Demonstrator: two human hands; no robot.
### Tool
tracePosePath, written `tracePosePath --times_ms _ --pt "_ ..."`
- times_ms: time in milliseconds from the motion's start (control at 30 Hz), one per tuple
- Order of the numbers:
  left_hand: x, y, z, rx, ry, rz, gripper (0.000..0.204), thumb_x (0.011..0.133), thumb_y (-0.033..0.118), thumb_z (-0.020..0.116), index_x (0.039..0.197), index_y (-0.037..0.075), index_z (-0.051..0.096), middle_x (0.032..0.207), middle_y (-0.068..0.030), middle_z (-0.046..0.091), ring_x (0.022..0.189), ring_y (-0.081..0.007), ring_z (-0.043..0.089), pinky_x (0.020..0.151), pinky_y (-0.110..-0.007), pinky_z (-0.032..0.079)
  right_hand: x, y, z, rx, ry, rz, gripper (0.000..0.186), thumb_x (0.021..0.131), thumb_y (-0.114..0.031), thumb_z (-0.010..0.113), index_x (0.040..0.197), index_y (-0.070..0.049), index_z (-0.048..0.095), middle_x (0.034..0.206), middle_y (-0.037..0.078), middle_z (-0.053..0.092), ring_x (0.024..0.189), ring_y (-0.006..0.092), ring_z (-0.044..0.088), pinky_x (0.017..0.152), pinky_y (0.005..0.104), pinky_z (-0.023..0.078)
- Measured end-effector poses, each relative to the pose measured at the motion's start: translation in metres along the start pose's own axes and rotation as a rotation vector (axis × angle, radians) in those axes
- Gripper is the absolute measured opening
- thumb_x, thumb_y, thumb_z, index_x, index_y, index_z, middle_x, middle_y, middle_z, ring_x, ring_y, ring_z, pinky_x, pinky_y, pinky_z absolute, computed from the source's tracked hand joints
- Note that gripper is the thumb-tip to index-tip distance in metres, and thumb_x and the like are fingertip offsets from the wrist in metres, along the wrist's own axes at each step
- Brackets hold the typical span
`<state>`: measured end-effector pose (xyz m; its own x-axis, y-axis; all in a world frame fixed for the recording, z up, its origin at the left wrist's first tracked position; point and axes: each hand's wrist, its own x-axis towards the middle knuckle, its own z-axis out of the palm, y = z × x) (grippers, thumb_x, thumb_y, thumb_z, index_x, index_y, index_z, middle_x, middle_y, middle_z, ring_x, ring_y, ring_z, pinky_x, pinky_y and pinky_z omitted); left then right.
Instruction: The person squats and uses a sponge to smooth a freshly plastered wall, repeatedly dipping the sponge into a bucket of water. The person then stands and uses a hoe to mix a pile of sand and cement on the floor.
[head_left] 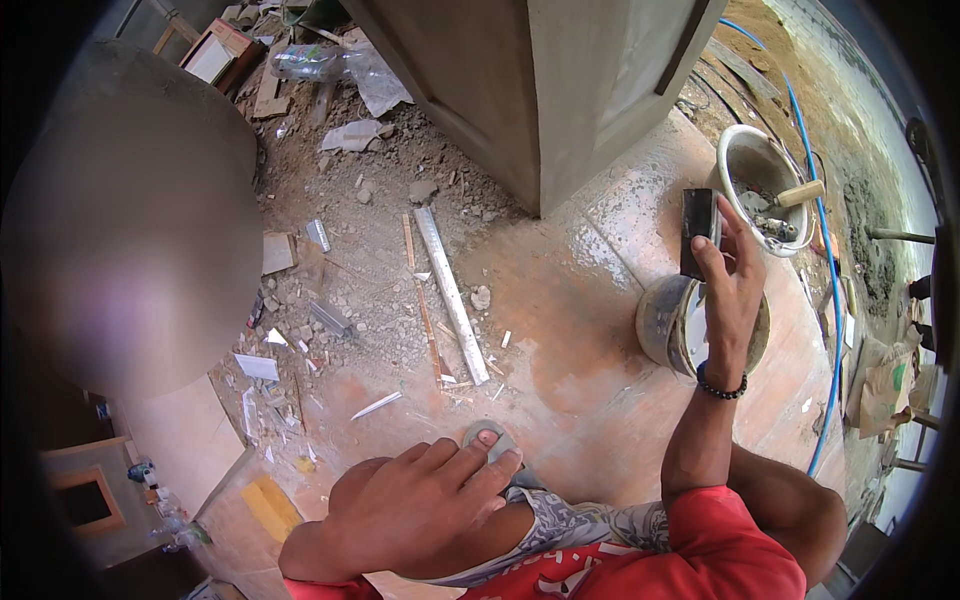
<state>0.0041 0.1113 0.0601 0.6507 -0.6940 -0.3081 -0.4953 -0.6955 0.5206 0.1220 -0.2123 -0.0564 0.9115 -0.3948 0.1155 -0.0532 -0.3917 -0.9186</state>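
My right hand (733,275), with a beaded bracelet at the wrist, grips a dark rectangular block (697,222) between thumb and fingers. What the block is made of, I cannot tell. The hand and block are above a round bucket (655,322) of pale liquid, partly covered by my hand and forearm. Over my bent left knee lies my left hand (430,495), its fingers loosely stretched and holding nothing. Just beyond the right hand, a whitish bucket (730,150) contains grey mortar and a tool with a wooden handle (800,194).
A grey rendered pillar (545,100) rises ahead, with wet floor at its foot. A long pale metal strip (452,295) lies among rubble and tile scraps. Along the right runs a blue hose (822,220). A large rounded blurred shape (130,230) fills the left.
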Motion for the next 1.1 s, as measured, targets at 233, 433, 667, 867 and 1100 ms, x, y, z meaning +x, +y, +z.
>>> tracePosePath --times_ms 233,433,667,867,1100 --pt "0.021 -0.054 -0.021 -0.442 0.086 0.104 0.048 0.090 0.021 0.066 0.134 0.004 0.055 0.114 -0.0151 0.066 0.101 -0.0313 0.064 0.088 -0.039 0.051 0.010 0.001 -0.087 -0.680 -0.353 0.352 0.054 0.074 -0.028 0.066 0.118 0.002 0.068 0.095 0.024 0.071 0.083 0.0295 0.071 0.080 0.0356 0.054" --pt "0.068 -0.107 0.110 -0.558 0.241 0.001 0.046 0.092 0.016 0.064 0.134 0.002 0.054 0.116 -0.0191 0.065 0.094 -0.0320 0.067 0.085 -0.040 0.052 -0.003 0.017 -0.069 -0.826 -0.391 0.304 0.051 0.074 -0.028 0.066 0.112 0.007 0.069 0.090 0.023 0.072 0.079 0.0248 0.070 0.076 0.0332 0.053" --pt "0.073 -0.106 0.198 -0.875 -0.159 -0.211 0.045 0.093 0.017 0.063 0.135 0.002 0.052 0.110 -0.0202 0.068 0.095 -0.0322 0.067 0.085 -0.040 0.051 0.000 0.040 -0.095 -0.694 -0.401 0.319 0.045 0.084 -0.029 0.061 0.116 0.003 0.068 0.100 0.020 0.072 0.090 0.0282 0.069 0.083 0.0353 0.051" --pt "0.054 -0.110 0.241 -0.869 -0.203 -0.250 0.044 0.094 0.014 0.062 0.134 0.001 0.052 0.106 -0.0189 0.070 0.096 -0.0294 0.068 0.083 -0.038 0.051 0.001 0.047 -0.087 -0.730 -0.630 0.378 0.039 0.084 -0.031 0.064 0.101 0.003 0.071 0.084 0.014 0.071 0.077 0.0212 0.066 0.074 0.0344 0.050" --pt "0.049 -0.105 0.256 -0.740 -0.245 -0.201 0.046 0.095 0.024 0.061 0.133 0.001 0.052 0.107 -0.0215 0.069 0.099 -0.0377 0.066 0.087 -0.043 0.050 -0.004 0.078 -0.061 -0.887 -0.769 0.305 0.041 0.084 -0.032 0.060 0.087 0.009 0.065 0.074 0.023 0.062 0.066 0.0266 0.065 0.068 0.0396 0.050"
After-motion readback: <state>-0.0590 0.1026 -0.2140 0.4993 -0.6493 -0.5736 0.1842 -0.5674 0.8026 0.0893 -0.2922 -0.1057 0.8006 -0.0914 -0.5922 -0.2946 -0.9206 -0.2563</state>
